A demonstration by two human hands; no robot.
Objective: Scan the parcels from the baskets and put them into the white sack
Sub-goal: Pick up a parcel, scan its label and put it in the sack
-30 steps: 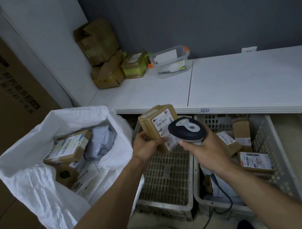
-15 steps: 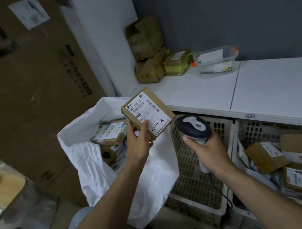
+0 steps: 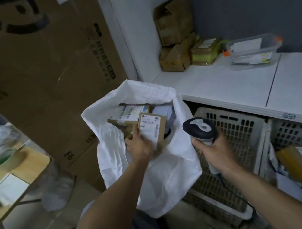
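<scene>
While our left hand (image 3: 139,147) gripped the labelled parcel (image 3: 152,129) in the mouth of the white sack (image 3: 167,171), our right hand (image 3: 216,153), just right of the sack, clasped the scanner (image 3: 200,129). We judged it best to lower the parcel flat onto the stacked parcels (image 3: 130,112) inside, clear of the rim, and only then let go.

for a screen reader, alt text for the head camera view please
The left hand holds a brown cardboard parcel at the mouth of the white sack; the right hand grips a black-and-white handheld scanner beside a white plastic basket.
</scene>
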